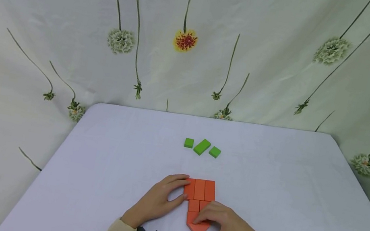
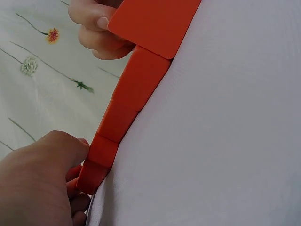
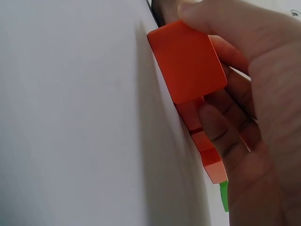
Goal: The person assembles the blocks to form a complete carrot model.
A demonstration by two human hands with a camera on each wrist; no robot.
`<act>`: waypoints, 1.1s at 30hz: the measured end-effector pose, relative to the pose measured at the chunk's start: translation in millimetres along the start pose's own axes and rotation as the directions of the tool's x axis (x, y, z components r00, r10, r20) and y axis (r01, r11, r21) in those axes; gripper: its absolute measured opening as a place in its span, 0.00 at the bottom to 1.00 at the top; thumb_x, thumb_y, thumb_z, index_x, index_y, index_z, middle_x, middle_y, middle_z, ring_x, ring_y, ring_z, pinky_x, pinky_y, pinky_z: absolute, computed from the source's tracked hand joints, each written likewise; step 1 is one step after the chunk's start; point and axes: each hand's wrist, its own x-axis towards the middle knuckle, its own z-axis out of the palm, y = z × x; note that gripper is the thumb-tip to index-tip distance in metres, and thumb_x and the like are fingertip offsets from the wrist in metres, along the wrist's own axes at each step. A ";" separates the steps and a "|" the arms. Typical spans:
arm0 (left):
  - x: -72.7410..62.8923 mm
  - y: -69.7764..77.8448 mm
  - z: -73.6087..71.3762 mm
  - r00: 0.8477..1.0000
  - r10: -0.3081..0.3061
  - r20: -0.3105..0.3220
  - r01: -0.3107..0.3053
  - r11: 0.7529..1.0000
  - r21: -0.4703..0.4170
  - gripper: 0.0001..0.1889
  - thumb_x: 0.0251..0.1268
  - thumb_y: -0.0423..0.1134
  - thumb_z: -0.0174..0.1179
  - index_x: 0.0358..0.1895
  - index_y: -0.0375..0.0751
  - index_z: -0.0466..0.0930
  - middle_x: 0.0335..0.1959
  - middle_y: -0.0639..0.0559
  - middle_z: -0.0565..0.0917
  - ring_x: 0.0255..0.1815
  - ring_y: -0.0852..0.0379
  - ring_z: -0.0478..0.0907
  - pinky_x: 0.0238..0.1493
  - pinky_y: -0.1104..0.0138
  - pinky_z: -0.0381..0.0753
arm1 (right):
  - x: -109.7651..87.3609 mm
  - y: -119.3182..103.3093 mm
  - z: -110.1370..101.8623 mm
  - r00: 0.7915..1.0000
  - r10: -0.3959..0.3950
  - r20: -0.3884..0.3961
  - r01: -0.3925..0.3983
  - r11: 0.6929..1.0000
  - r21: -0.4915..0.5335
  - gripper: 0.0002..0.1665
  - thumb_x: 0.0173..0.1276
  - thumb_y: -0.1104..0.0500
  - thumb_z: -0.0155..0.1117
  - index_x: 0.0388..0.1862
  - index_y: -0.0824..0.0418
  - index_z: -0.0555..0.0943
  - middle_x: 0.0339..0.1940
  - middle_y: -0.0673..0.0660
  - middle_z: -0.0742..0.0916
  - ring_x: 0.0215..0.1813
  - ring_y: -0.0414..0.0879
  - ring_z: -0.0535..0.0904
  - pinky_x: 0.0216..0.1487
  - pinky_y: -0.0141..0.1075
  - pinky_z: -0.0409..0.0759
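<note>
Orange blocks (image 1: 200, 189) lie flat, edge to edge: a row of upright rectangles at the far end, a narrower column below. A triangular orange block (image 1: 200, 229) points towards me at the near end. My left hand (image 1: 157, 201) rests at the left side of the far row, its thumb and forefinger apart, fingertips touching the outer rectangle. With thumb and curled fingers, my right hand (image 1: 230, 227) pinches the triangular block from the right, covering part of the column. In the right wrist view, a large orange face (image 3: 188, 63) sits between thumb and fingers.
Beyond the orange blocks lie a small green block (image 1: 189, 143), a longer green block (image 1: 202, 147) set at a slant, and another small green block (image 1: 214, 152). All stand on a white table (image 1: 122, 141). A flowered cloth (image 1: 272, 56) hangs behind.
</note>
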 end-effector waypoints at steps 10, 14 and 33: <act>0.3 -0.5 -0.5 1.000 0.004 -0.005 -0.004 1.000 0.008 0.23 0.72 0.45 0.66 0.68 0.45 0.79 0.72 0.55 0.76 0.74 0.57 0.71 0.73 0.58 0.75 | 1.1 0.0 -3.8 0.998 0.055 0.004 -0.055 0.998 0.022 0.18 0.62 0.50 0.80 0.52 0.42 0.86 0.48 0.37 0.86 0.51 0.32 0.79 0.54 0.29 0.82; 0.1 -0.2 -0.8 1.000 -0.001 -0.002 0.001 1.000 0.008 0.23 0.72 0.45 0.66 0.68 0.46 0.79 0.72 0.56 0.76 0.74 0.58 0.71 0.73 0.58 0.75 | 2.9 0.5 -6.6 0.998 0.062 -0.017 -0.062 0.998 0.020 0.16 0.66 0.50 0.77 0.52 0.43 0.87 0.48 0.39 0.87 0.50 0.34 0.80 0.52 0.30 0.83; -0.8 1.2 -0.6 1.000 -0.010 0.009 0.010 1.000 -0.001 0.24 0.73 0.46 0.66 0.68 0.46 0.79 0.72 0.55 0.75 0.74 0.57 0.71 0.73 0.57 0.75 | 31.4 18.7 -29.4 0.962 0.198 -0.187 -0.213 0.975 -0.058 0.15 0.66 0.59 0.76 0.51 0.55 0.87 0.45 0.46 0.89 0.44 0.41 0.81 0.43 0.34 0.86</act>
